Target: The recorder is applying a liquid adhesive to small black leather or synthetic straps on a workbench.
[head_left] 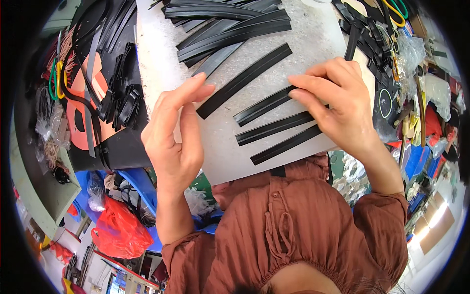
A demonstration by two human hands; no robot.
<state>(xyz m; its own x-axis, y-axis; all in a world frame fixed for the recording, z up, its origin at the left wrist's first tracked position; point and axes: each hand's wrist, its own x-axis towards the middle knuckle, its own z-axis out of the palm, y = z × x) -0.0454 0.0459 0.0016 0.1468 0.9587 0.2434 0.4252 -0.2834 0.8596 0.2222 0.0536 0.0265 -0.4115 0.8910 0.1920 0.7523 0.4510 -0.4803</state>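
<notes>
Several black strips with a lengthwise seam line lie on a pale board in front of me. My right hand (338, 100) has its thumb and index finger at the right end of one short strip (262, 107), closed on that end. Two more short strips, a middle one (274, 129) and a near one (286, 144), run under or beside this hand, their right ends hidden. My left hand (174, 130) hovers left of a longer slanting strip (245, 81), its thumb and index finger apart with nothing seen between them.
A crossed pile of black strips (235, 29) lies at the far side of the pale board (223, 157). Bundled black strips (122, 93), an orange cut piece (81, 125) and yellow-handled scissors (61, 81) lie left. More black pieces (364, 46) lie right. A red plastic bag (120, 230) hangs lower left.
</notes>
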